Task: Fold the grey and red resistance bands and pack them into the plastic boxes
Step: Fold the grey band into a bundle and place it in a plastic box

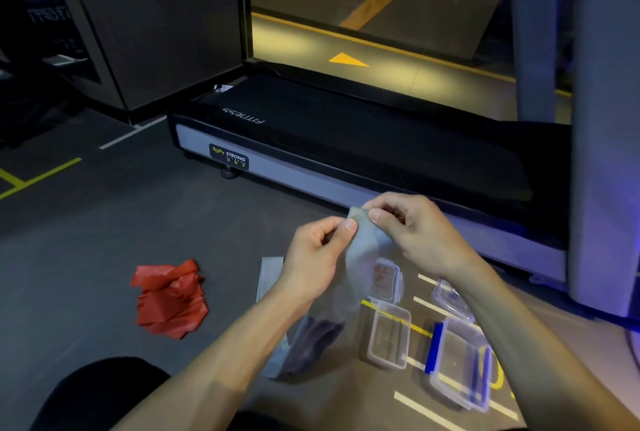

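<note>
Both hands, left [317, 250] and right [412, 228], pinch the grey band's [360, 257] top edge; it hangs to the floor [104, 230]. Red band [169, 297] lies crumpled, left. Two open boxes [389, 335] [462, 363] sit empty, lids [384, 280] [452, 299] beside.

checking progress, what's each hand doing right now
Left hand: pinching the top end of the grey band.
Right hand: pinching the same end of the grey band.

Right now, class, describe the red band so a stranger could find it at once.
Start at the treadmill and look down to the grey floor on its near side. Left of both hands lies the red band, a crumpled heap, untouched, unlike the grey band being held.
</note>
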Demonstrator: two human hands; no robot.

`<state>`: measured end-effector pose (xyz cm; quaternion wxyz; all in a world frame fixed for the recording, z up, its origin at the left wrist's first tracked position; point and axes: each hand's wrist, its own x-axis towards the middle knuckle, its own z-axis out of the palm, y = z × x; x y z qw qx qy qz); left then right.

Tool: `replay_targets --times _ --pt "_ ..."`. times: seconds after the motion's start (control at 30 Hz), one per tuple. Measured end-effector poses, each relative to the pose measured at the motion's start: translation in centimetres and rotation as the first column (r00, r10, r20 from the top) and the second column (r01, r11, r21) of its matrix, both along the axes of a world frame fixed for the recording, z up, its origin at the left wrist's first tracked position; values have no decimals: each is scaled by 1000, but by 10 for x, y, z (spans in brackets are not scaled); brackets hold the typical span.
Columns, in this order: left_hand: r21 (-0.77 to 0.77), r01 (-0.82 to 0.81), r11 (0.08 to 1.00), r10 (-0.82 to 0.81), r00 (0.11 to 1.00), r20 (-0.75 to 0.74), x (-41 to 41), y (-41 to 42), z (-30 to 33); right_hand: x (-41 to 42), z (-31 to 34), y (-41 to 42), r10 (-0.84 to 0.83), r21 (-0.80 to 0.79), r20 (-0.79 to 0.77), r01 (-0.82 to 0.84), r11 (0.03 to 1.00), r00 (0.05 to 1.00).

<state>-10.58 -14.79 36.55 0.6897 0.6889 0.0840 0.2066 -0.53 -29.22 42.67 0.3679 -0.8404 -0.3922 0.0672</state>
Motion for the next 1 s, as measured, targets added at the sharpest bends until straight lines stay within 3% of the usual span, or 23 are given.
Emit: replay_targets --times 0.13,0.3,0.47,0.73,1.0 --pt "-19 -28 999 28 1000 0 1 -2 -2 0 1 1 6 47 -73 -3 999 997" --pt "-174 -17 985 22 1000 23 3 -3 -1 1 0 0 5 70 -190 8 997 982" --pt "-123 -70 990 76 996 52 4 -4 -1 0 -6 2 3 24 -210 2 1000 978" --pt "-121 -46 992 52 997 51 3 0 0 -2 -5 -4 95 141 -292 -55 988 952" --pt "-152 76 986 -77 997 4 -2 -1 -5 -1 -2 -11 57 9 -138 -57 998 989"
